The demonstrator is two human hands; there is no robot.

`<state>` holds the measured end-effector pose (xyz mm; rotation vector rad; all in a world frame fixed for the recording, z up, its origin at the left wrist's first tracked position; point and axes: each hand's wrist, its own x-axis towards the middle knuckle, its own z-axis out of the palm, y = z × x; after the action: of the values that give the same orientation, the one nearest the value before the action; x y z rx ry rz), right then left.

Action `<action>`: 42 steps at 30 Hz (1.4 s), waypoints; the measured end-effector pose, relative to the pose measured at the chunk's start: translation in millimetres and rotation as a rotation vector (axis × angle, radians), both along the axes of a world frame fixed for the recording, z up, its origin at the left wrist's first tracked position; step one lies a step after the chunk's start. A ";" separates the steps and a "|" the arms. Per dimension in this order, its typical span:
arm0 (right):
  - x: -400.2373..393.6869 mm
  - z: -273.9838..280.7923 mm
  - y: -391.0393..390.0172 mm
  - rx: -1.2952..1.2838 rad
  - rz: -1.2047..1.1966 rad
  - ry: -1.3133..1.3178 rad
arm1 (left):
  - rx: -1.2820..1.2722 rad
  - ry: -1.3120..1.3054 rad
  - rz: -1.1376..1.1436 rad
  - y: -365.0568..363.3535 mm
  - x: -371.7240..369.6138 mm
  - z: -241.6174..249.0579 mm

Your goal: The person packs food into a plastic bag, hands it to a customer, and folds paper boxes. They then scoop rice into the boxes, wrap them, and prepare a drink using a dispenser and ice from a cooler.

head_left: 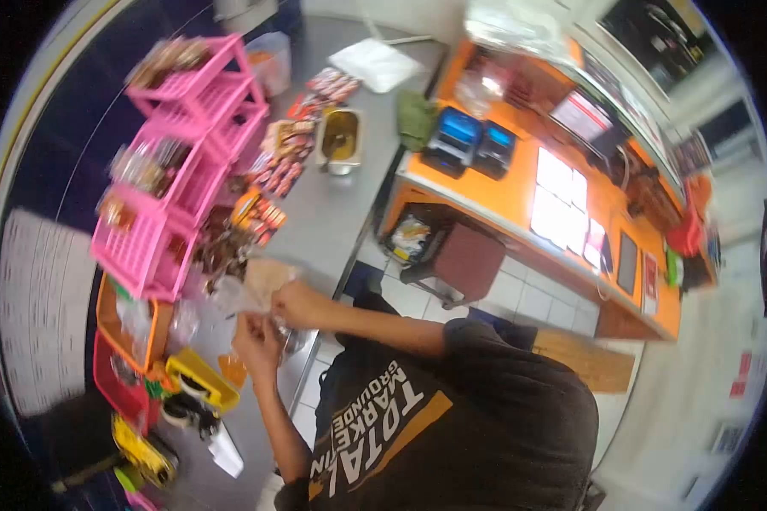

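Note:
My left hand (258,341) and my right hand (296,305) meet over the edge of the grey metal counter (337,226), fingertips close together. Both are closed in a pinch on a thin clear plastic bag (245,298), partly hidden by the fingers and blurred. Just beyond the right hand lies a tan, paper-like piece (270,274). Dark brown wrapped items (219,243) are heaped farther along the wall side. An orange packet (233,369) rests by my left wrist.
Pink stacked baskets (158,243) line the wall, with an orange basket (111,328), a red tray (111,375) and a yellow container (217,387) beside them. Printed packets (285,170) and a metal pan (341,140) stand farther along. A chair (464,264) and an orange desk (486,200) are behind.

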<state>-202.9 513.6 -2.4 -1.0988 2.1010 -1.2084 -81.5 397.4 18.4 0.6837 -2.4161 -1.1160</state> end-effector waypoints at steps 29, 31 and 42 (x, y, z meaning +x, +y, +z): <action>-31.5 89.8 73.8 -0.430 -0.016 0.148 | -0.228 -0.061 -0.400 12.3 -32.8 74.7; -47.8 112.1 113.8 -0.441 -0.007 0.157 | -0.509 -0.178 -0.507 41.5 -47.4 88.5; -80.5 309.5 392.6 -1.026 0.072 -0.121 | -0.315 -0.138 -0.751 245.9 -160.3 130.5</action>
<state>-283.4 906.2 307.0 -1.4023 1.2713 -2.3304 -241.8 643.2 148.9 -0.2945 -2.9688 -0.8960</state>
